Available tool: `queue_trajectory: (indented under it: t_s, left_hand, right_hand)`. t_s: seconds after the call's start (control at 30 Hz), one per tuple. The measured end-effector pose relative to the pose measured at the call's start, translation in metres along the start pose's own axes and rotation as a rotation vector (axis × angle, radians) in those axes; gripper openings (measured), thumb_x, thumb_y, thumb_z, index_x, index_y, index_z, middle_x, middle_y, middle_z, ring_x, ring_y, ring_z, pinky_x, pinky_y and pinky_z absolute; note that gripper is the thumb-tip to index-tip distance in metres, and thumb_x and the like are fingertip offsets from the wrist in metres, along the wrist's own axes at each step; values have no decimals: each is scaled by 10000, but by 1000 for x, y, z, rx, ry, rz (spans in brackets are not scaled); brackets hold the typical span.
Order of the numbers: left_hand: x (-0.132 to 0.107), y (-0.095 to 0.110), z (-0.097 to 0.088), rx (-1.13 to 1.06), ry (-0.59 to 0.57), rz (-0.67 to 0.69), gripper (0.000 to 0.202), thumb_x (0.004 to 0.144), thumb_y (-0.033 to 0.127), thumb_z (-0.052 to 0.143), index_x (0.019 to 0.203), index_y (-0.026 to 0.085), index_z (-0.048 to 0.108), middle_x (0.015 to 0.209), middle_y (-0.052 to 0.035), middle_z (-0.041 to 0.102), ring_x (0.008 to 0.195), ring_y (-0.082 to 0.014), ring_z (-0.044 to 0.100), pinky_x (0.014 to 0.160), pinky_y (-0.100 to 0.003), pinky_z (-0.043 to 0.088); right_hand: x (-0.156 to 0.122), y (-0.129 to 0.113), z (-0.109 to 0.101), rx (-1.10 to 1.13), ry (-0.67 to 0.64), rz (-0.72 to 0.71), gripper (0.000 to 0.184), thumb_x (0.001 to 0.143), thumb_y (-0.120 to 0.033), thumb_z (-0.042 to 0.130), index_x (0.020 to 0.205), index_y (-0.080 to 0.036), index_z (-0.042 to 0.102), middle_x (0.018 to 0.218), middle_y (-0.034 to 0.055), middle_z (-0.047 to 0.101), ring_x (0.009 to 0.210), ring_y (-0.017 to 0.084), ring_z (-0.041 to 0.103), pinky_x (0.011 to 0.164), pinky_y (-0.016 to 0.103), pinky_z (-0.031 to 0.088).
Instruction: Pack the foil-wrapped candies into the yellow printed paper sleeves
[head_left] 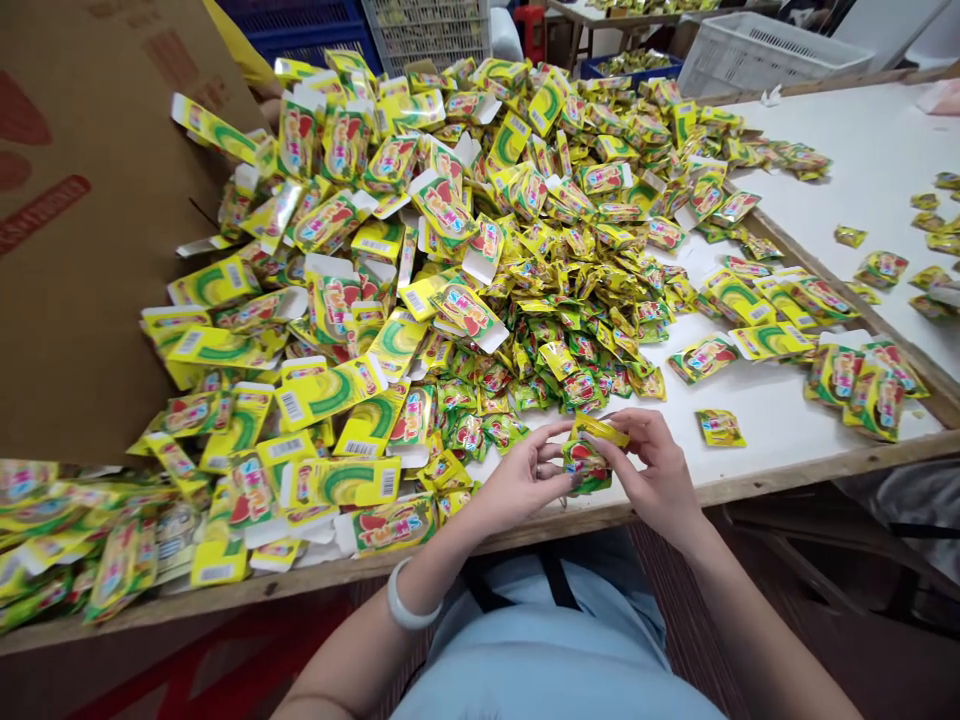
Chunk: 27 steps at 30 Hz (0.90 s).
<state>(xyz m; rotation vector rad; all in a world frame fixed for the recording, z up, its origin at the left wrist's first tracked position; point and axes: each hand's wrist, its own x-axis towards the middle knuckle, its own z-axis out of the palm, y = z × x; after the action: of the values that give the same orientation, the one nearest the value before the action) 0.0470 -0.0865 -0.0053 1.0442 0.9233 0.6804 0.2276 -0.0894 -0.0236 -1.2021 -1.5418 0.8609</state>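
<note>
In front of my body, above the table's front edge, my left hand [525, 482] and my right hand [654, 470] meet around small candy packets [586, 464]. The packets are shiny, yellow and green with red print, and look stacked; how many is hidden. Left fingers curl round the left and lower side, while my right thumb and fingers pinch the upper right. Just beyond lies a heap of similar candy packets [592, 340]. To the right of my hands, one loose packet [720, 428] rests on the white tabletop [667, 440].
A big pile of yellow printed boxes [337, 390], some with flaps open, covers the left. A large brown carton [112, 240] stands at far left. Several filled-looking boxes [862, 380] lie right, beside a wooden divider [847, 290]. White [772, 55] and blue crates stand behind.
</note>
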Motion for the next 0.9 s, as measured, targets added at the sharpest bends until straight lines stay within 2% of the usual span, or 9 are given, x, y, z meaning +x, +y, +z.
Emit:
queue_trajectory:
  t_s: [0.1, 0.27, 0.37, 0.47, 0.57, 0.67, 0.73, 0.83, 0.9]
  left_hand:
    - [-4, -5, -10, -109, -32, -70, 738, 732, 448, 816, 1363, 180, 542, 958, -72, 720, 909, -228, 699, 822, -371, 578]
    - [-7, -4, -18, -156, 6, -96, 645, 715, 462, 824, 1255, 170, 628, 997, -64, 722, 869, -194, 690, 844, -366, 577]
    - [-9, -2, -16, -139, -37, -57, 515, 720, 423, 816, 1141, 158, 682, 1071, -81, 716, 920, -211, 682, 857, -352, 560]
    - [-14, -2, -17, -168, -109, -25, 395, 778, 377, 749, 1104, 161, 695, 1091, -86, 708, 978, -214, 663, 900, -331, 522]
    - [-22, -1, -17, -247, -122, -63, 437, 794, 524, 686, 1031, 157, 700, 988, -76, 701, 888, -191, 648, 847, -306, 507]
    - [-29, 5, -13, -131, -5, -42, 539, 727, 663, 711, 853, 140, 688, 776, -26, 633, 729, -145, 561, 738, -270, 469]
    - [-31, 8, -7, -46, 66, 2, 535, 729, 665, 720, 795, 137, 674, 707, -5, 587, 691, -134, 510, 715, -264, 448]
    - [-32, 4, -1, 16, 129, 70, 482, 834, 617, 645, 878, 139, 693, 743, -27, 605, 742, -164, 537, 749, -292, 460]
    - [-32, -3, 0, 168, 196, 168, 422, 914, 549, 573, 909, 148, 703, 817, -59, 625, 834, -200, 572, 810, -328, 475]
  right_hand:
    - [12, -10, 0, 105, -19, 88, 292, 911, -385, 646, 1149, -235, 565, 835, 17, 678, 704, 161, 655, 584, 261, 533]
    - [18, -12, -11, 135, 309, 38, 169, 908, -366, 658, 1002, -230, 623, 757, 4, 637, 599, 135, 589, 508, 235, 484]
    - [10, -7, -9, -5, 59, -97, 204, 952, -253, 584, 1154, -225, 592, 881, 44, 663, 705, 163, 632, 592, 277, 541]
    - [8, -10, -1, -279, -161, -434, 255, 976, -144, 483, 1210, -199, 569, 920, 89, 687, 807, 206, 660, 697, 342, 574]
    - [15, -22, 1, -377, -264, -582, 299, 997, -119, 422, 1269, -200, 516, 848, 72, 685, 726, 194, 662, 626, 306, 574]
    - [19, -26, -3, -291, -352, -550, 286, 1018, -187, 434, 1291, -237, 505, 889, 63, 698, 759, 184, 693, 650, 284, 592]
    - [19, -19, -4, -179, -297, -462, 281, 1000, -243, 509, 1279, -268, 527, 939, 59, 700, 772, 176, 695, 669, 280, 602]
    - [11, 1, 1, 90, -185, -162, 424, 957, -379, 594, 1358, -288, 489, 1186, 109, 657, 902, 192, 698, 681, 296, 614]
    - [3, 11, 9, 264, -290, 39, 531, 928, -461, 617, 1403, -269, 474, 1327, 140, 603, 1048, 230, 683, 745, 328, 624]
